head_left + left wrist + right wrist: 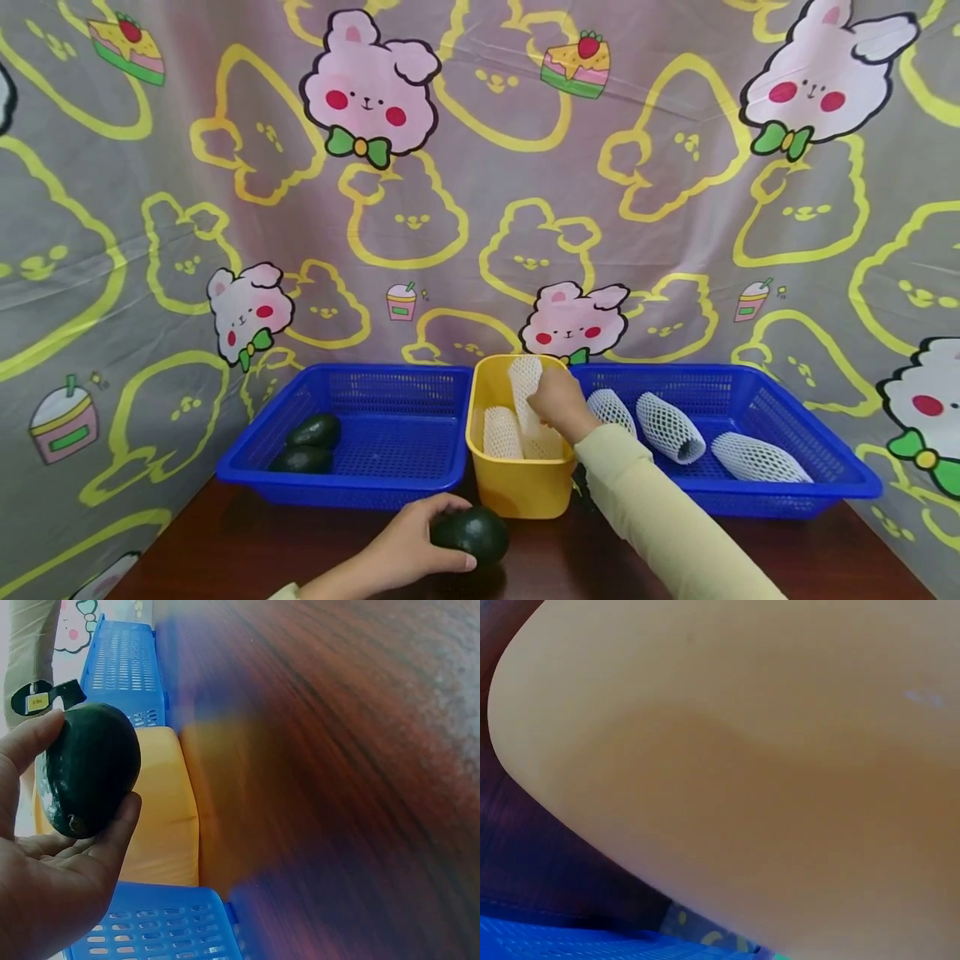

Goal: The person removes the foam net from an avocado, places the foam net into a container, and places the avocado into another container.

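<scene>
In the head view my left hand (411, 537) grips a dark green avocado (480, 533) low over the front of the table. The left wrist view shows that avocado (94, 769) between thumb and fingers. My right hand (558, 400) is at the yellow bin (525, 487), pinching a white foam net sleeve (527, 383) that stands upright inside its rim. More foam net sleeves (501, 432) lie in the bin. The right wrist view is filled by the bin's yellow wall (727, 772); the hand is hidden there.
Left of the bin, a blue basket (405, 483) holds two avocados (313, 432). On the right, another blue basket (840, 479) holds several avocado-sized pieces in white foam netting (671, 429). A patterned curtain (480, 183) hangs behind the brown table (300, 542).
</scene>
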Action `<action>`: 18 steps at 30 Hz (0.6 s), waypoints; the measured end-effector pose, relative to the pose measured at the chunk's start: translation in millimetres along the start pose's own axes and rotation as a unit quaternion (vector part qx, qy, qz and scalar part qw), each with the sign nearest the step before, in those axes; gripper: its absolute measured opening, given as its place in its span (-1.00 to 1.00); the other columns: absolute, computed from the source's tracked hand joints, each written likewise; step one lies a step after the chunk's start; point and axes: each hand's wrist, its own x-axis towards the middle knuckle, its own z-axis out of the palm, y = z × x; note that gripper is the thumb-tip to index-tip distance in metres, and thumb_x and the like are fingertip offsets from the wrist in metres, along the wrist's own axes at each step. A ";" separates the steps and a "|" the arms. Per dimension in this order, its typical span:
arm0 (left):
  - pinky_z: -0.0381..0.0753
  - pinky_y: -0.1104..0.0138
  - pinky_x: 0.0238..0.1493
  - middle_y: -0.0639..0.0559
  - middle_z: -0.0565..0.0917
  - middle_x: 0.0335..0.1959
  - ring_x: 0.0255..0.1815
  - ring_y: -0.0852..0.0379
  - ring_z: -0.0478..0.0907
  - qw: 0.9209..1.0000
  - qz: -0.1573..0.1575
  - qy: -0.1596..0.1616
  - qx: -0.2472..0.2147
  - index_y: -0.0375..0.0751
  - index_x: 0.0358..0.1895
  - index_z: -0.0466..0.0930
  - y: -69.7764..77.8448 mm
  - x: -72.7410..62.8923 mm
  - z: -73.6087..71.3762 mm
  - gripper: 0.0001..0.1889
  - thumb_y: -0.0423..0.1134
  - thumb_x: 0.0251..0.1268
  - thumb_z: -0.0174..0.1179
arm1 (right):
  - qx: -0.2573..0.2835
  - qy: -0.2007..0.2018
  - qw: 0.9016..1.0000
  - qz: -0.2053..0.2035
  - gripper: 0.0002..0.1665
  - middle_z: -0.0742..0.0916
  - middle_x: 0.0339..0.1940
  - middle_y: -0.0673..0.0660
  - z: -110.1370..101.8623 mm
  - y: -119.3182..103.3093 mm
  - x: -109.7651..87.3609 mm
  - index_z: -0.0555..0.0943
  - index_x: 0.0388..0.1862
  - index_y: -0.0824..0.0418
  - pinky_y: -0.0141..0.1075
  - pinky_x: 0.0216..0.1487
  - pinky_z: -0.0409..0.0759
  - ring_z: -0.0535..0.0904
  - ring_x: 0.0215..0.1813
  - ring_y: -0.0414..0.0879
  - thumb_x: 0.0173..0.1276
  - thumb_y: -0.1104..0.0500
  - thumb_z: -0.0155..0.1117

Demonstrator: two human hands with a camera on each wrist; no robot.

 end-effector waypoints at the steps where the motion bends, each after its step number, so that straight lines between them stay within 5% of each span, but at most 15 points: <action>1: 0.55 0.38 -0.23 0.12 0.63 -0.20 -0.26 0.27 0.58 1.000 0.000 0.000 0.000 -0.21 0.05 0.56 0.0 0.1 0.0 -0.43 -0.15 -0.10 0.51 | -0.008 -0.006 1.000 -0.004 -0.82 0.57 -0.73 0.12 1.5 -0.5 0.2 0.51 -0.58 0.30 -0.35 -0.71 0.45 0.50 -0.74 -0.08 0.18 0.31 0.26; 6: 0.55 0.38 -0.22 0.14 0.63 -0.20 -0.25 0.26 0.58 1.000 -0.001 0.001 0.000 -0.20 0.05 0.56 0.4 1.0 -0.5 -0.43 -0.13 -0.10 0.51 | -0.043 -0.020 0.998 -0.030 -0.83 0.58 -0.73 0.12 7.3 -3.2 -0.4 0.49 -0.61 0.28 -0.35 -0.71 0.45 0.50 -0.74 -0.08 0.13 0.35 0.24; 12: 0.55 0.38 -0.22 0.14 0.63 -0.20 -0.25 0.26 0.58 1.000 0.003 -0.002 -0.002 -0.20 0.05 0.56 1.1 0.8 -1.4 -0.44 -0.14 -0.09 0.51 | -0.040 -0.042 0.998 -0.009 -0.84 0.58 -0.61 0.14 9.3 -3.4 -2.5 0.50 -0.48 0.31 -0.33 -0.62 0.52 0.53 -0.66 -0.06 0.23 0.30 0.29; 18: 0.55 0.37 -0.22 0.14 0.63 -0.21 -0.24 0.25 0.58 1.000 -0.006 -0.003 0.005 -0.19 0.06 0.56 0.4 -0.3 -3.3 -0.43 -0.11 -0.08 0.51 | -0.081 -0.043 0.995 -0.027 -0.73 0.60 -0.49 0.13 10.3 -4.5 -2.5 0.58 -0.33 0.35 -0.21 -0.31 0.60 0.54 -0.45 -0.03 0.27 0.14 0.38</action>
